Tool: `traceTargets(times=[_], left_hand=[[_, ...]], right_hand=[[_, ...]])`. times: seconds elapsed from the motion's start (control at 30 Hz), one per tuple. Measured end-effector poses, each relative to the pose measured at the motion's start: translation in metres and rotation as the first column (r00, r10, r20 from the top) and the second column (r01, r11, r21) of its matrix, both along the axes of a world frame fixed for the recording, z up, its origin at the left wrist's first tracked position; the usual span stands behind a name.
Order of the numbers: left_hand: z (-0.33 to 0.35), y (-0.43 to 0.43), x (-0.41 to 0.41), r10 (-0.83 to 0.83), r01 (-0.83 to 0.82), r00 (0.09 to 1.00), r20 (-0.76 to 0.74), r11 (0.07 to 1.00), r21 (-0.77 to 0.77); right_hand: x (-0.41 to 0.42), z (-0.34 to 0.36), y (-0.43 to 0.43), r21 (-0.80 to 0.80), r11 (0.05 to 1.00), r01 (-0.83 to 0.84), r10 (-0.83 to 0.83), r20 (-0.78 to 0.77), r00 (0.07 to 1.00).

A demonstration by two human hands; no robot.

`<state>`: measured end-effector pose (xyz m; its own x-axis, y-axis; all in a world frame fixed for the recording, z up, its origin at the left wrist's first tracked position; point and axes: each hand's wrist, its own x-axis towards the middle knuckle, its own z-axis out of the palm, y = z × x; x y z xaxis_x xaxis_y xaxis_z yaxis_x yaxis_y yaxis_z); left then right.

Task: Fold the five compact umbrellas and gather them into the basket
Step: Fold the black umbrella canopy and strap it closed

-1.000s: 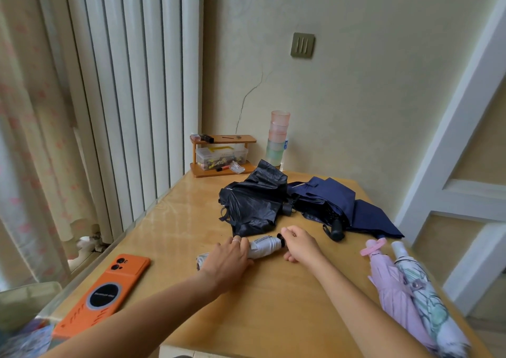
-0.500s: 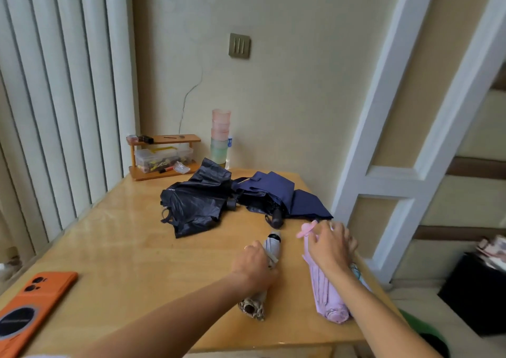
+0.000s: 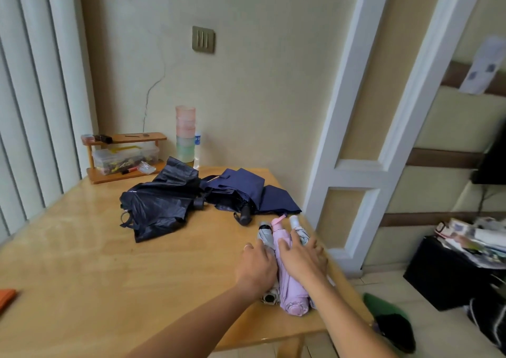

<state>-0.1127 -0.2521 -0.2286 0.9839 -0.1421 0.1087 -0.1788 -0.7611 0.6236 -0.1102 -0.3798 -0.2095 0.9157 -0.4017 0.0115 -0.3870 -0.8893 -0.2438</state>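
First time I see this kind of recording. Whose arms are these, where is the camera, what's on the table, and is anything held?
There is no machine here. The arms belong to a person, and the single camera sits on that person's head, looking forward and down. On the table, three folded compact umbrellas lie side by side near the right edge: a grey umbrella, a pink umbrella and a white patterned umbrella. The left hand lies over the grey one; I cannot tell whether its fingers wrap around it. The right hand rests with spread fingers across the pink and white ones. Farther back lie a black umbrella and a navy umbrella, both not yet folded. Behind them stand a wooden shelf and a stack of cups. No basket is plainly visible.
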Motion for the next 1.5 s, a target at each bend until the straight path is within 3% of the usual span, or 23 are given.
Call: traceTargets(times=[0.2, 0.37, 0.47, 0.53, 0.6, 0.7, 0.8, 0.9, 1.0, 1.17, 1.27, 1.33, 1.5], left_hand=[[0.000, 0.002, -0.002, 0.017, -0.020, 0.999, -0.032, 0.997, -0.077], [0.013, 0.037, 0.000, -0.152, 0.152, 0.988, -0.005, 0.986, -0.063], [0.004, 0.082, 0.016, -0.130, 0.132, 0.988, 0.086, 0.991, -0.022], [-0.001, 0.121, 0.029, -0.114, 0.095, 0.970, 0.212, 0.991, 0.099], [-0.003, 0.164, 0.042, -0.080, 0.006, 0.941, 0.329, 0.976, 0.220], [-0.007, 0.227, 0.059, -0.009, -0.130, 0.905, 0.426, 0.946, 0.296], [-0.012, 0.282, 0.075, 0.048, -0.165, 0.929, 0.367, 0.941, 0.295], [-0.014, 0.321, 0.086, 0.039, -0.120, 0.967, 0.254, 0.942, 0.314], [-0.019, 0.339, 0.091, -0.005, -0.056, 0.984, 0.176, 0.939, 0.339], [-0.031, 0.340, 0.096, -0.007, -0.060, 0.980, 0.199, 0.942, 0.330], [-0.035, 0.343, 0.098, -0.012, -0.059, 0.978, 0.210, 0.943, 0.327], [-0.037, 0.343, 0.099, -0.010, -0.058, 0.977, 0.215, 0.949, 0.311], [-0.040, 0.342, 0.103, -0.005, -0.063, 0.973, 0.230, 0.956, 0.286]], right_hand=[[0.002, -0.004, 0.001, -0.042, 0.999, -0.002, 0.002, -0.010, 1.000], [0.016, 0.006, 0.010, -0.099, 0.995, 0.034, -0.042, -0.077, 0.996], [0.027, 0.017, 0.031, -0.224, 0.975, 0.001, 0.007, 0.035, 0.999], [0.037, 0.023, 0.052, -0.264, 0.962, -0.076, 0.116, 0.139, 0.984], [0.054, 0.025, 0.077, -0.227, 0.950, -0.214, 0.267, 0.233, 0.935], [0.082, 0.022, 0.119, -0.105, 0.867, -0.487, 0.488, 0.380, 0.786], [0.104, 0.019, 0.162, -0.009, 0.756, -0.654, 0.578, 0.477, 0.662], [0.131, 0.019, 0.201, 0.027, 0.695, -0.718, 0.614, 0.496, 0.613], [0.165, 0.017, 0.227, 0.045, 0.688, -0.724, 0.639, 0.436, 0.634], [0.219, 0.020, 0.242, 0.010, 0.716, -0.698, 0.676, 0.242, 0.696], [0.240, 0.020, 0.243, 0.039, 0.751, -0.659, 0.660, -0.007, 0.751], [0.251, 0.018, 0.242, 0.060, 0.756, -0.652, 0.652, -0.156, 0.742], [0.267, 0.023, 0.246, 0.053, 0.711, -0.701, 0.683, -0.288, 0.671]])
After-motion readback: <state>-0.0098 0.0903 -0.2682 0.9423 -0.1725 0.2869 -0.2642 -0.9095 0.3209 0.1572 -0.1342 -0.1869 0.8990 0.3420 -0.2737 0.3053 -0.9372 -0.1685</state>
